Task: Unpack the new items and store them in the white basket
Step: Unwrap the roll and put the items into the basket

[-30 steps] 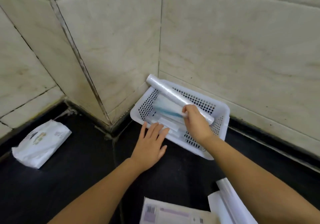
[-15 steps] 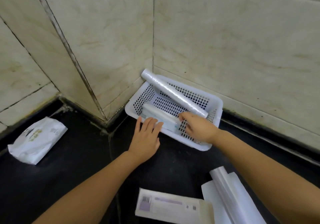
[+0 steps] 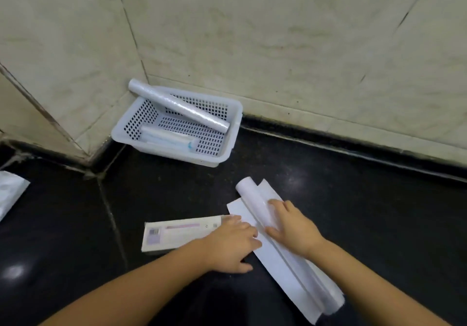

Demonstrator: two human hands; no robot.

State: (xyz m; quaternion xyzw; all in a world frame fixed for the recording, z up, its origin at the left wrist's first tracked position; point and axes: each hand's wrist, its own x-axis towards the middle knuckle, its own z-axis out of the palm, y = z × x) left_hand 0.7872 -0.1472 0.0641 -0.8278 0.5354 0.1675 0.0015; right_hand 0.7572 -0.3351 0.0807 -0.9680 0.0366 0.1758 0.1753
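The white perforated basket [image 3: 228,146] sits in the wall corner on the black floor. A long plastic-wrapped roll [image 3: 177,108] lies slanted across its rim, and a flat packaged item with a blue mark [image 3: 166,137] lies inside along the front wall. Nearer to me, a white roll in an open white wrapper [image 3: 255,199] lies on the floor. My right hand [image 3: 293,227] grips that roll. My left hand [image 3: 233,242] rests flat on the wrapper's left flap, over the end of a flat white box [image 3: 174,233].
A white plastic pouch [image 3: 10,191] lies at the far left edge of the floor. Tiled walls meet in a corner behind the basket. Black floor stretches to the right and left of the hands.
Both hands have left the basket and come back toward me. The packaged item now lies in the basket. My right hand has taken the roll on the floor; my left hand lies on its wrapper.
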